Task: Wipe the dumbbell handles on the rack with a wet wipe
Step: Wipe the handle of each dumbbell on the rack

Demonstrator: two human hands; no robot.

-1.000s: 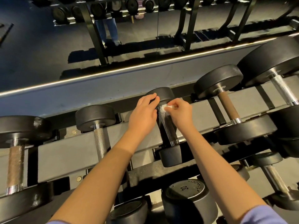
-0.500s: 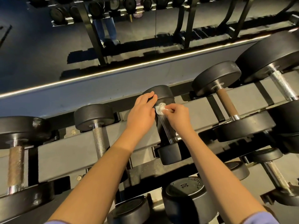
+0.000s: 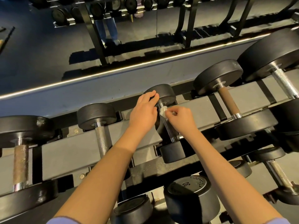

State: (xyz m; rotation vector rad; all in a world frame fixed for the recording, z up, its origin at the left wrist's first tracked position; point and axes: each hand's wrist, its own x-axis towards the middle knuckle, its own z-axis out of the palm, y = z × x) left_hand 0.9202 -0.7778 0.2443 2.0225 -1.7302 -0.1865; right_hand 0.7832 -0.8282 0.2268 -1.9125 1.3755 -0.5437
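A small black dumbbell [image 3: 163,94] lies across the grey rack [image 3: 68,149] at the middle of the top tier. My right hand [image 3: 181,118] pinches a crumpled white wet wipe [image 3: 163,111] against the far end of its chrome handle [image 3: 169,130], close to the rear head. My left hand [image 3: 144,113] rests on the left side of that rear head, fingers curled over its edge. The near head sits just below my right wrist.
More dumbbells lie on the same tier: a knurled chrome one [image 3: 102,138] and a rusty one [image 3: 21,160] to the left, a brown-handled one [image 3: 229,102] and a big chrome one [image 3: 283,83] to the right. A lower tier holds a 30 dumbbell [image 3: 191,186]. A mirror behind shows a person's legs [image 3: 106,29].
My right hand has slid the wipe up the handle toward the rear head. My left hand stays on that head.
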